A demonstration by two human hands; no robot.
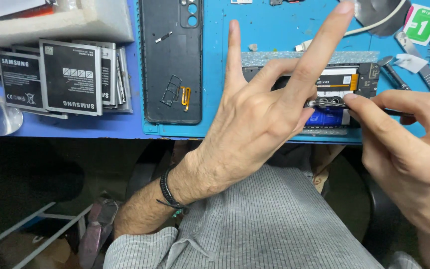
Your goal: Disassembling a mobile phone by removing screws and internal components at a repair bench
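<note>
Lying crosswise, the opened phone (359,79) sits under both hands' fingers (324,47).

The left hand (255,119) covers most of the opened black phone with its battery exposed (359,82), so its left half cannot be seen. The right hand (414,149) is cut by the right edge. The small metal part (327,103) pinched between both hands is too small to identify.

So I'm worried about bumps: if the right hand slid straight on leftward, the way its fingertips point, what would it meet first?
Most likely the left hand: the right hand already has its fingertips almost against the left thumb, over the opened phone. Depth is unclear.
</note>
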